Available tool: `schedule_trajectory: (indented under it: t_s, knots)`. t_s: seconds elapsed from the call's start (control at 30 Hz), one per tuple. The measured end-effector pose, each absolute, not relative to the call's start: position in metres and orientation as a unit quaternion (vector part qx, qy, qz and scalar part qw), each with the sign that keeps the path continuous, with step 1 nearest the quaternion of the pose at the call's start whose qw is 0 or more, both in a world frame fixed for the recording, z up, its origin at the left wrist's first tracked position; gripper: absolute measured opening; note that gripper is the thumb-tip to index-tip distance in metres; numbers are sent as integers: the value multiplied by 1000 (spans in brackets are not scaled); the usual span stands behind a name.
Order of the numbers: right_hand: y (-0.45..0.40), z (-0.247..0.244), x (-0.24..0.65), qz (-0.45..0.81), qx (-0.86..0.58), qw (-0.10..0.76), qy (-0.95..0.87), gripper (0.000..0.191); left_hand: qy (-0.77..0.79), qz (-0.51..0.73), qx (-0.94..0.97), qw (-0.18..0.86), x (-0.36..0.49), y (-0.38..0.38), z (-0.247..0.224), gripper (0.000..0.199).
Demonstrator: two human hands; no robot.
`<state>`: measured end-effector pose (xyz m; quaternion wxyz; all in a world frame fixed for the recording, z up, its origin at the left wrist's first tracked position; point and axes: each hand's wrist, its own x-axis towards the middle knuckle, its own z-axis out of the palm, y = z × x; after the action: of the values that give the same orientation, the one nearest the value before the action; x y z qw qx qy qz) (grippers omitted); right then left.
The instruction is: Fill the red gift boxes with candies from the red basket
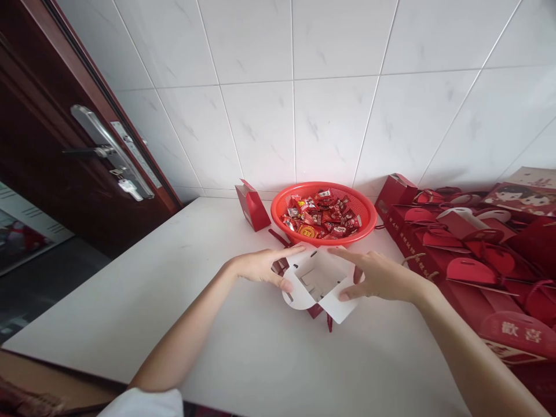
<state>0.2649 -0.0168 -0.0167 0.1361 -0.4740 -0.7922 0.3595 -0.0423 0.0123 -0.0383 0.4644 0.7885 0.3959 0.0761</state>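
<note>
An opened gift box stands on the white table, its white inner flaps spread outward and its inside visible from above. My left hand grips the box's left flaps between thumb and fingers. On the opposite side, my right hand holds the right flaps in the same manner. Dark red ribbon shows beneath the box and at its front. Just behind it sits a red plastic basket containing several wrapped candies.
A small red box stands left of the basket. Several red gift boxes with handles crowd the table's right side. A tiled wall rises behind the table. At the left is a dark door with keys in its lock.
</note>
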Motion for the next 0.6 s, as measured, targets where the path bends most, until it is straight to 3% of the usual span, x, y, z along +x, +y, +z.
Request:
schedule_trajectory:
  t_s: [0.17,0.27,0.43,0.6]
  knots:
    - [-22,-3,269,283,-466,57,-836,68,407,51,798,441,-42,9,-30,100]
    - [-25,4,269,269,-459,69,-844,62,421,43,799,428,-43,7,-21,94]
    - [-20,13,272,299,-424,220,-826,32,405,71,807,425,-50,12,-3,74]
    - [16,17,265,371,-388,411,-737,34,416,171,831,326,-45,50,22,46]
